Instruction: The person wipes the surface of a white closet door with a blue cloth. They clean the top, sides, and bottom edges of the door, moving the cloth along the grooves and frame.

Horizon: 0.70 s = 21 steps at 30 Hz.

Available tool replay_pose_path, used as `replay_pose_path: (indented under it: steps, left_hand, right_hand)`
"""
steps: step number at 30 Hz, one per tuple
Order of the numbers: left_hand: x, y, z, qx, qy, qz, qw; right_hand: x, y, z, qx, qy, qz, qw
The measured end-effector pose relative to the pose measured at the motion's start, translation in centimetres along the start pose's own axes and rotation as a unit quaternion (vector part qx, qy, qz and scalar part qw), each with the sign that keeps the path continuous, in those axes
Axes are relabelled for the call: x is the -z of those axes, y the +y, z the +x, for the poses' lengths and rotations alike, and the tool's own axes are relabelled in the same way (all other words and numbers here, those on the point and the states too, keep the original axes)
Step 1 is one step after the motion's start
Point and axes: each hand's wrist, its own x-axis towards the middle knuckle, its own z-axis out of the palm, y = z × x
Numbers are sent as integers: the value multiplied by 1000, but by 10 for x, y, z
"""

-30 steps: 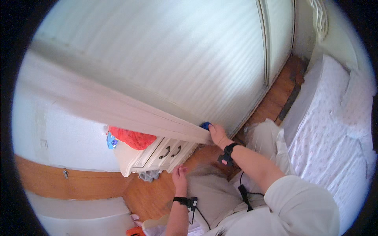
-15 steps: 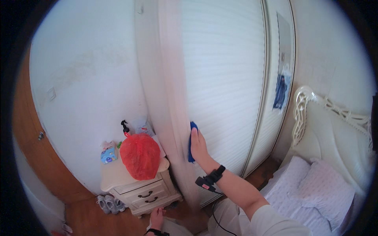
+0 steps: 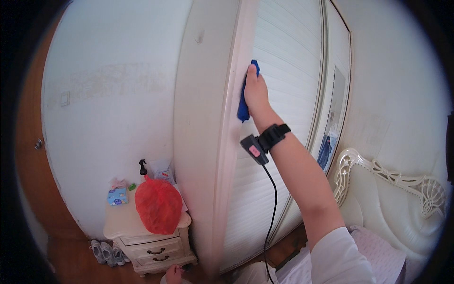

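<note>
My right hand (image 3: pixel 257 94) is closed on a folded blue cloth (image 3: pixel 243 109) and presses it against the pale front edge (image 3: pixel 226 137) of a white wardrobe. The thumb points up along the cloth, while the other fingers are mostly hidden behind it. A black strap with a small dark device (image 3: pixel 255 149) sits on my right wrist, and a cable hangs from it. My left hand (image 3: pixel 174 273) is low at the bottom edge, in front of the nightstand, with its fingers curled in and nothing visible in them.
A cream nightstand (image 3: pixel 151 253) holds a red plastic bag (image 3: pixel 158 206), a tissue pack (image 3: pixel 117 195) and a black spray-bottle head (image 3: pixel 143 167). Grey shoes (image 3: pixel 108 253) stand beside it. A wooden door (image 3: pixel 35 180) is at left; a bed with a carved headboard (image 3: pixel 378 189) is at right.
My right hand has slid the blue cloth upward along the wardrobe edge. The view has tilted up, and my left hand now shows less, lower in the picture.
</note>
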Motion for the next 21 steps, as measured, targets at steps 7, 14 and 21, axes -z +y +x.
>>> replay_pose_path:
  steps: [7, 14, 21]
  left_hand:
    - [24, 63, -3, 106, -53, -47, 992]
    - [18, 62, 6, 91, -47, -43, 994]
    - [-10, 48, 28, 106, -135, -127, 977]
  right_hand:
    - [10, -14, -2, -28, -5, -72, 997]
    - [5, 43, -89, 6, -8, -36, 999]
    - [19, 123, -253, -107, -100, 21, 989]
